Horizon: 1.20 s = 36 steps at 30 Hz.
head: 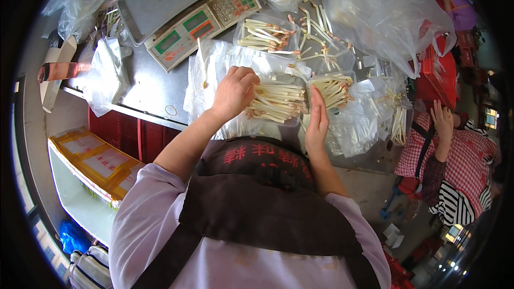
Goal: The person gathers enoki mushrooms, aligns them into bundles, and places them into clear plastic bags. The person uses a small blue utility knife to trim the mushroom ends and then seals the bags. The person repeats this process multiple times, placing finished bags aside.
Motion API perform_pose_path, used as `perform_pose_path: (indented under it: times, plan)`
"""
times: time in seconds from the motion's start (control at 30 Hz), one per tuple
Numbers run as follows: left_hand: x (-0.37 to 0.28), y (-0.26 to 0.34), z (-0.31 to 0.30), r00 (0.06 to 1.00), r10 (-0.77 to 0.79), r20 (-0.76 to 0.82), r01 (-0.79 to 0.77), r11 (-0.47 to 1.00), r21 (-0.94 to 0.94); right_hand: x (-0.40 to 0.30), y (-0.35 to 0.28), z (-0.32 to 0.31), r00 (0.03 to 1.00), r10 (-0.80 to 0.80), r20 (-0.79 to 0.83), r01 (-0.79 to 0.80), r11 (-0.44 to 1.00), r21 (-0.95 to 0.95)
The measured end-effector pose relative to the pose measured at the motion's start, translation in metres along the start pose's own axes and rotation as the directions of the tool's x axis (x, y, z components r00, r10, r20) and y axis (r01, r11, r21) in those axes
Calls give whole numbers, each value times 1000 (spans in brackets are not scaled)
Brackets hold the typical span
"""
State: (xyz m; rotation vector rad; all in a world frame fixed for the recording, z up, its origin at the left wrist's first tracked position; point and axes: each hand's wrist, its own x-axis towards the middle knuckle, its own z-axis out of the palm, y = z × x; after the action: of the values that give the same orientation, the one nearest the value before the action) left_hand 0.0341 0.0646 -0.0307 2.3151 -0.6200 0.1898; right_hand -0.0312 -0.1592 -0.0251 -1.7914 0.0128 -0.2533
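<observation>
A clear plastic tray [295, 123] in front of me holds a row of pale vegetable stalks [279, 96] with pinkish ends. My left hand [237, 90] is at the tray's left end, its fingers bent down against the stalks; whether they grip any is hidden. Along the tray's right side my right hand [317, 122] stands on edge, fingers straight, with nothing seen in it. Just beyond that hand sits a second filled tray [333, 90]. Farther back is a third tray [267, 34] of stalks, with loose stalks [319, 34] beside it.
Flat plastic bags [241, 54] lie under and behind the near tray. A digital scale [202, 26] stands at the back left. Large plastic bags [381, 12] fill the back right. Another person's hand [441, 120] is at the right. A taped foam box [96, 160] stands lower left.
</observation>
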Motion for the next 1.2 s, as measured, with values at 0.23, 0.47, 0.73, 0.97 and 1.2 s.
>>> perform_pose_path:
  times: [0.23,0.47,0.73,0.97,1.2]
  plan:
    - [-11,6,13,968,-243,69,251,897,-364,-2,1,5,983,-135,129,140,989,-36]
    - [-18,1,20,987,-150,56,159,957,-245,3,-4,19,958,-156,242,158,987,12]
    - [-20,9,16,993,-87,79,95,989,-109,5,0,0,986,-154,64,167,909,-381]
    - [-21,9,17,992,-49,113,56,997,-58,0,-4,4,972,-177,153,232,648,-725]
    - [-22,5,17,993,-56,102,74,981,-180,5,-2,0,963,-184,198,270,678,-683]
